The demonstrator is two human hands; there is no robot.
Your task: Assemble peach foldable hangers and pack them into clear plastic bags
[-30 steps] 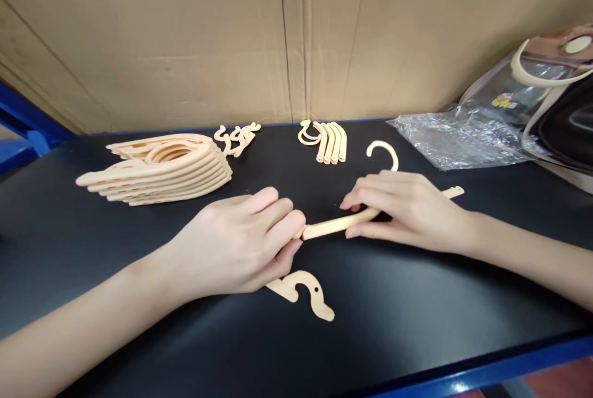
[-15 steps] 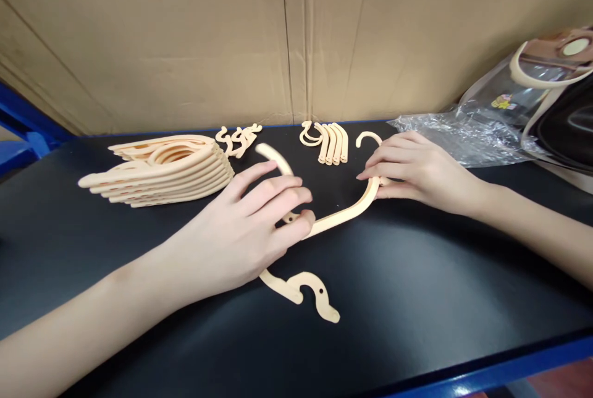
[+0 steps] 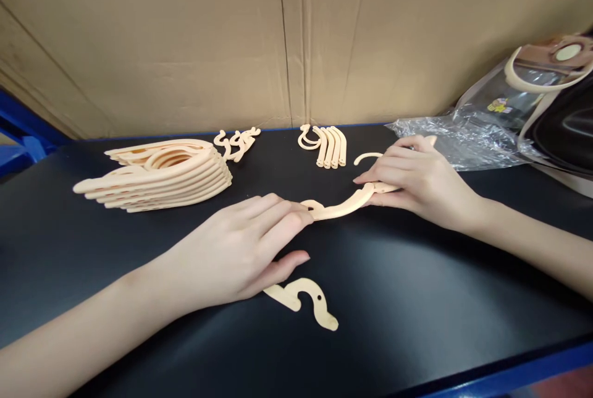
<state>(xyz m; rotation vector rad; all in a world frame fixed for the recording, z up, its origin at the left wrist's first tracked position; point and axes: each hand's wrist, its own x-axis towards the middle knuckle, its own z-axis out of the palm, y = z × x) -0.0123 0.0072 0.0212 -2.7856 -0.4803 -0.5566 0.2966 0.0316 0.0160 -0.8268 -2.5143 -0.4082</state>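
Though slender, smooth curved hanger (image 3: 343, 206) between left fingers (image 3: 286, 225) and right fingers (image 3: 388, 169)

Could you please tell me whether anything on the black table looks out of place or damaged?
Nothing looks visibly damaged or spilled. The crumpled clear plastic on the right looks untidy against the neatly stacked cream pieces; one hook-shaped piece lies apart, near the left hand.

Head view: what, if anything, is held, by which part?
Cream curved plastic hanger, gripped by the right hand near its hook; the left hand covers its left end, grip unclear.
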